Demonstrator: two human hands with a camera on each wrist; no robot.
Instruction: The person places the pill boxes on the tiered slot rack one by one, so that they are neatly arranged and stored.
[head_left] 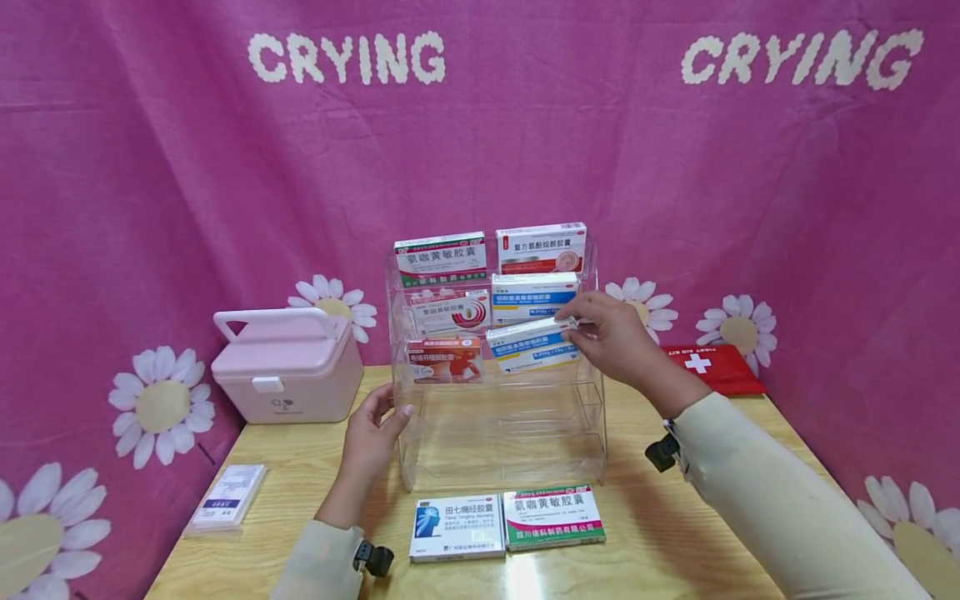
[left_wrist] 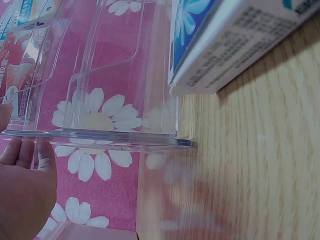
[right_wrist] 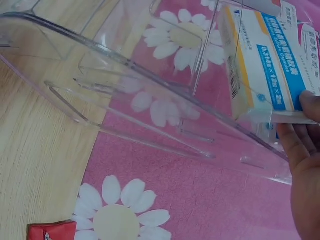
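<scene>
A clear tiered display rack [head_left: 517,417] stands on the table with medicine boxes on its upper tiers. My right hand [head_left: 618,346] pinches the right end of a blue-and-white medicine box [head_left: 528,346], which sits tilted at the third tier. In the right wrist view the thumb lies on that box's front and the fingers are behind it. My left hand [head_left: 372,437] grips the rack's left side panel, the thumb on one face and the fingers on the other [left_wrist: 25,155]. Beside the held box is an orange-red box [head_left: 446,360]; another blue-and-white box [head_left: 534,297] stands directly above.
Flat before the rack lie a white-and-blue box [head_left: 457,529] and a green-and-white box [head_left: 555,517]. A pink lidded case [head_left: 288,375] and a small packet stack [head_left: 225,500] are at left. A red first aid pouch [head_left: 720,369] lies at right, near the pink curtain [head_left: 525,125].
</scene>
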